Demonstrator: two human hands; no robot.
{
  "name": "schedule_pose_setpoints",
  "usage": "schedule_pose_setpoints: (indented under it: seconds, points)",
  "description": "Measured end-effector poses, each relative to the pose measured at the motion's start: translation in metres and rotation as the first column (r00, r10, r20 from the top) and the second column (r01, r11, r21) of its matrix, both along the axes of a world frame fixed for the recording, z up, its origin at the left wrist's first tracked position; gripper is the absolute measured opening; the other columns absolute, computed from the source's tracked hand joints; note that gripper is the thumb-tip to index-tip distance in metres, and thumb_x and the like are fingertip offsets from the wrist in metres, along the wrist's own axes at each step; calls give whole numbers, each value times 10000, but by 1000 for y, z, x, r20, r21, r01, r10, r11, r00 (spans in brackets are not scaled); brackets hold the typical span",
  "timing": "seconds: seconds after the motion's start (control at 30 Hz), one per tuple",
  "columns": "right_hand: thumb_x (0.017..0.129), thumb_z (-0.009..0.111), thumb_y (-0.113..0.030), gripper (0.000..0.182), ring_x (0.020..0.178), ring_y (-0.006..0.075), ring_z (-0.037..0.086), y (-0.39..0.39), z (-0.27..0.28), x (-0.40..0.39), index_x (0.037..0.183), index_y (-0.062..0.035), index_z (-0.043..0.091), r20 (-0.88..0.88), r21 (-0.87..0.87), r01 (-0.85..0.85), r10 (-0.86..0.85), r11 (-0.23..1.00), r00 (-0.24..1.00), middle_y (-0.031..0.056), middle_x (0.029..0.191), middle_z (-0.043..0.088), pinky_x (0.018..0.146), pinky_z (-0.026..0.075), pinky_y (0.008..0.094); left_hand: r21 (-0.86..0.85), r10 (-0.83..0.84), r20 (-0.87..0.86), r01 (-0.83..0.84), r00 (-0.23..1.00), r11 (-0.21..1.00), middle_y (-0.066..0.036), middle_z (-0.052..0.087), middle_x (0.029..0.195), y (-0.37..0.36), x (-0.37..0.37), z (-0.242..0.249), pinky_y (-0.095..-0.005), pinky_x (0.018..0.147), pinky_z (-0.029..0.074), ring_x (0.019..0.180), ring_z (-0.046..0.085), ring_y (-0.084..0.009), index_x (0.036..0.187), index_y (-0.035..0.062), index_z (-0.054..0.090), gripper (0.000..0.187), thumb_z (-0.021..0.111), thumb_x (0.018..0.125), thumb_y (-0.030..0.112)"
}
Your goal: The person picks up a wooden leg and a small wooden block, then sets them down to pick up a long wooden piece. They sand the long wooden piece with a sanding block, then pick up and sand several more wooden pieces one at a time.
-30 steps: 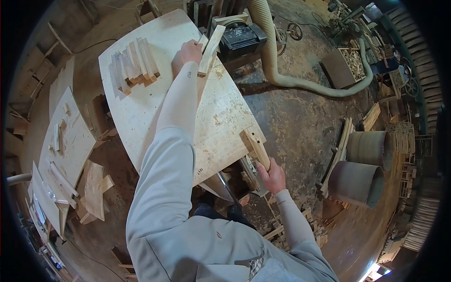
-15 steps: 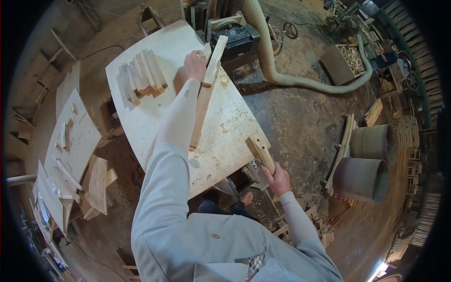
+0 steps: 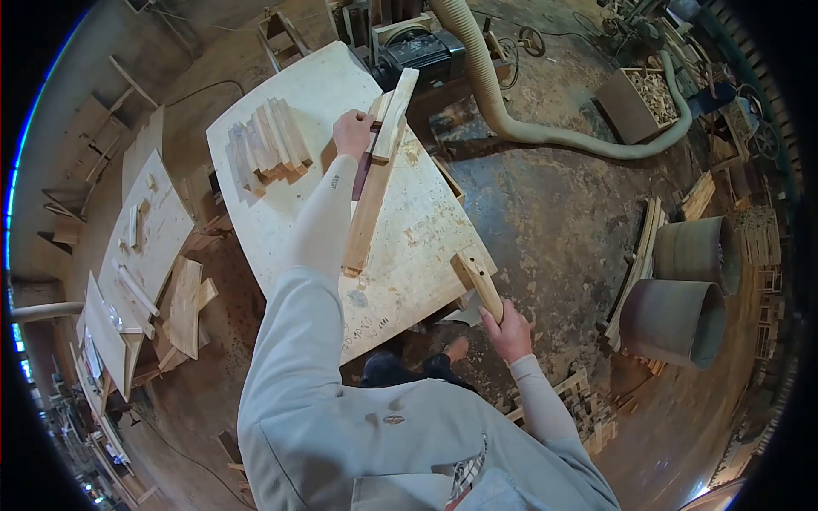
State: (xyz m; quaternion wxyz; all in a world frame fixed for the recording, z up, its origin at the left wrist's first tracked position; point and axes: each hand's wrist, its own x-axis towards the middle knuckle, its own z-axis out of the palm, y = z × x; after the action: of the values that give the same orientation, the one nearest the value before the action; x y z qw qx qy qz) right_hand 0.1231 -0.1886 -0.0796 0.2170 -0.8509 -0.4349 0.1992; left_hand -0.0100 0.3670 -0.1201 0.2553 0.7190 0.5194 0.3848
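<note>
At the far part of the pale worktable, my left hand is closed, its fingertips by the upper end of the wooden fence. What it pinches is too small to make out. A light wooden strip lies along the fence, just right of this hand. My right hand is wrapped round the lower end of a wooden lever at the table's near right corner. To the left of my left hand, a row of cut wood pieces rests on the table.
Behind the table are a dark motor and a ribbed hose running right. Two drums stand at the right. Boards lie on a second table at the left. A wood-filled box is at the back right.
My left hand has moved slightly down and away from the short wood piece it held, which now lies beside the strip. A dark reddish strip shows below the hand. My right hand stays on the lever.
</note>
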Motion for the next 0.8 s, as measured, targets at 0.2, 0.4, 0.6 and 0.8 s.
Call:
schedule_pose_setpoints:
  seconds: [0.2, 0.4, 0.6, 0.8]
  points:
    - [1048, 740, -487, 457, 868, 505, 746, 1, 10, -1, 1110, -43, 653, -9, -23, -8, 8, 1000, 1000, 276, 913, 759, 740, 586, 577, -125, 75, 57, -67, 996, 990, -167, 845, 950, 22, 23, -4, -439, 878, 607, 899, 803, -334, 952, 41, 875, 288, 841, 927, 326]
    - [1044, 743, -489, 468, 844, 518, 736, 4, 14, -2, 1057, -35, 628, 12, -67, 2, -1, 998, 1000, 281, 896, 751, 720, 575, 594, -82, 117, 60, -112, 991, 990, -160, 844, 954, 44, 48, -5, -431, 890, 606, 921, 801, -318, 957, 49, 879, 271, 847, 927, 316]
    - [1041, 746, -483, 471, 833, 526, 730, 4, 7, -1, 1055, -28, 628, 2, -90, 9, -9, 996, 1000, 285, 872, 743, 712, 567, 604, -175, 133, 131, -109, 983, 979, -185, 837, 998, 39, 50, 0, -470, 941, 601, 973, 788, -382, 918, 59, 872, 240, 850, 913, 298]
    - [1046, 742, -454, 442, 842, 525, 727, 3, -9, -2, 1062, -27, 630, -12, -30, 8, -9, 1000, 1000, 293, 878, 739, 722, 568, 598, -165, 132, 150, -107, 980, 980, -179, 839, 992, 41, 51, -3, -467, 939, 603, 979, 793, -378, 923, 64, 874, 227, 850, 914, 289]
